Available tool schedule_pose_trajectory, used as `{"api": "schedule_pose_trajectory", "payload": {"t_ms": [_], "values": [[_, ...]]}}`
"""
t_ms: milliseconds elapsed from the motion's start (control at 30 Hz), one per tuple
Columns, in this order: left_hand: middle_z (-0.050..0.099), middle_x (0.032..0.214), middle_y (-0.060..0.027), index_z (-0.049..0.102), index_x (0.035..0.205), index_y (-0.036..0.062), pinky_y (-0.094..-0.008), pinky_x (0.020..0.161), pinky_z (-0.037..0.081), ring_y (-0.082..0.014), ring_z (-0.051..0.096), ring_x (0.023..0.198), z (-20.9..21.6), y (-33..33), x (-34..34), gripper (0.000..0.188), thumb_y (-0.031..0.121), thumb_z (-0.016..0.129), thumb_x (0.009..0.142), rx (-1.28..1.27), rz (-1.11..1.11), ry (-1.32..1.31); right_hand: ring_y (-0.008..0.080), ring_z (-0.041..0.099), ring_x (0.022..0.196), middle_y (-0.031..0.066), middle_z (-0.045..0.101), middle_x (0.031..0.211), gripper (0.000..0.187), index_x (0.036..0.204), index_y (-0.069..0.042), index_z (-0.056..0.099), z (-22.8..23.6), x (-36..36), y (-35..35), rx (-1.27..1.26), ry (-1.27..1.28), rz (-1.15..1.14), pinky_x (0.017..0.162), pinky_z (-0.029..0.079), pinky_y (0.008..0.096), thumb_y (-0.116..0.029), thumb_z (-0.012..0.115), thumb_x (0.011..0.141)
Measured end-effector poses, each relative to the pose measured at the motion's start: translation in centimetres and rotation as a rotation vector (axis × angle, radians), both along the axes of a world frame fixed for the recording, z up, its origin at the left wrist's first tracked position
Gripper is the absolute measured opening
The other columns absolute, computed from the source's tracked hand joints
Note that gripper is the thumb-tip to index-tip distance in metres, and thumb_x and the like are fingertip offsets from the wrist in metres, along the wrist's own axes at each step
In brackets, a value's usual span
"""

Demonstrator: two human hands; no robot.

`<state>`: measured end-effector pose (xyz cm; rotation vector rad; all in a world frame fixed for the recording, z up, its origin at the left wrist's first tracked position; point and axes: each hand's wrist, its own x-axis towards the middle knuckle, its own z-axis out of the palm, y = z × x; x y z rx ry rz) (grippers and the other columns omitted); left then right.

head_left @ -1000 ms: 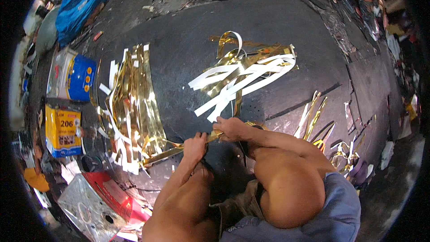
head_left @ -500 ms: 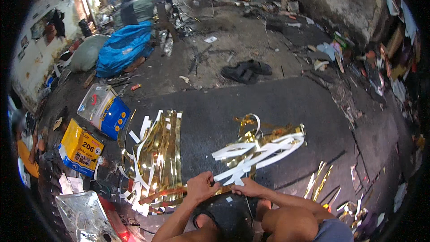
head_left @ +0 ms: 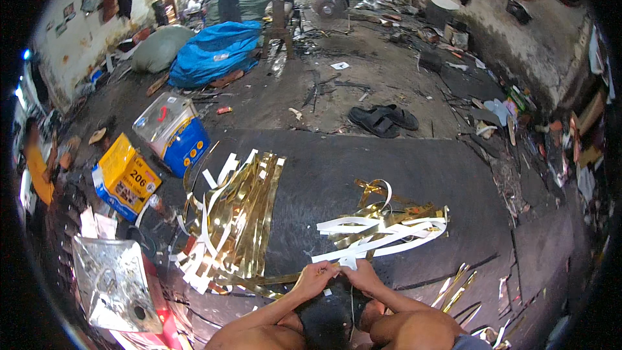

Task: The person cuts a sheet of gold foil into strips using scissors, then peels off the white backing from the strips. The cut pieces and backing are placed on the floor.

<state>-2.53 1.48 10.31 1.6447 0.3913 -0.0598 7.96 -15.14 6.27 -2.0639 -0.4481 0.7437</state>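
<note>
Close together near the lower middle, my two hands pinch at the strips. My left hand (head_left: 316, 279) is closed on a long gold strip (head_left: 275, 280) that trails left along the mat. My right hand (head_left: 363, 276) is closed beside it, with a short white strip end (head_left: 348, 262) standing up at its fingertips. Just beyond my hands lies a loose bundle of white and gold strips (head_left: 395, 228), partly curled. To the left, many shiny gold strips (head_left: 259, 204) lie side by side with white ones among them. The exact grip is hidden by the fingers.
A dark mat (head_left: 311, 175) lies under the strips. On the left stand a yellow and blue can (head_left: 126, 178), a clear and blue box (head_left: 172, 133) and a stained metal tray (head_left: 116, 285). Black sandals (head_left: 383, 120) sit beyond the mat; more gold strips (head_left: 453, 288) lie at right.
My left hand has moved right, close against my right hand, and the gold strip now stretches further behind it. The view has tilted up slightly.
</note>
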Motion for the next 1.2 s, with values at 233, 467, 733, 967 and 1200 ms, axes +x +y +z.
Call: {"api": "schedule_pose_trajectory", "payload": {"t_ms": [233, 467, 733, 967, 1200], "values": [[0.061, 0.067, 0.0008, 0.067, 0.077, 0.0041, -0.0255, 0.053, 0.040, -0.0065, 0.052, 0.059, -0.1, 0.1, -0.2, 0.032, 0.031, 0.068, 0.093, -0.182, -0.061, 0.211, 0.0135, 0.062, 0.066, 0.0048, 0.068, 0.081, 0.034, 0.100, -0.002, 0.067, 3.0, 0.2, -0.8, 0.224, 0.583, 0.192, 0.055, 0.046, 0.0288, -0.036, 0.064, 0.093], [0.058, 0.065, 0.0010, 0.064, 0.083, 0.0045, -0.0234, 0.046, 0.034, -0.0050, 0.046, 0.051, 3.9, 1.0, -0.4, 0.032, 0.032, 0.061, 0.100, -0.402, -0.307, 0.149, 0.0100, 0.060, 0.082, 0.0016, 0.064, 0.096, 0.027, 0.112, -0.005, 0.063, 7.6, 0.1, -0.6, 0.383, 0.808, 0.099, 0.066, 0.045, 0.0218, -0.026, 0.062, 0.094], [0.052, 0.067, 0.0014, 0.064, 0.096, 0.0069, -0.0223, 0.044, 0.030, -0.0055, 0.041, 0.052, 3.0, 3.8, -0.1, 0.023, 0.027, 0.054, 0.101, -0.602, 0.147, 0.169, 0.0153, 0.057, 0.084, 0.0086, 0.061, 0.094, 0.030, 0.113, 0.001, 0.059, 6.9, 2.6, -1.4, 0.524, 0.762, -0.259, 0.071, 0.048, 0.0293, -0.020, 0.060, 0.091], [0.042, 0.056, 0.0037, 0.051, 0.076, 0.0156, -0.0241, 0.038, 0.029, -0.0080, 0.041, 0.046, -2.6, 24.0, -6.5, 0.020, 0.027, 0.055, 0.092, -0.717, 1.267, -0.272, 0.0267, 0.064, 0.089, 0.0152, 0.063, 0.099, 0.026, 0.097, 0.001, 0.055, -4.7, 14.5, -21.0, 1.274, 0.722, -0.807, 0.079, 0.054, 0.0432, -0.020, 0.054, 0.083], [0.039, 0.056, 0.0046, 0.051, 0.071, 0.0139, -0.0252, 0.041, 0.025, -0.0088, 0.032, 0.044, -4.6, 27.4, -9.4, 0.024, 0.028, 0.053, 0.090, -0.579, 1.626, -0.312, 0.0223, 0.059, 0.072, 0.0086, 0.063, 0.091, 0.024, 0.103, -0.008, 0.063, -3.6, 20.6, -40.2, 1.220, -0.009, -1.570, 0.062, 0.052, 0.0407, -0.027, 0.053, 0.095]]}}
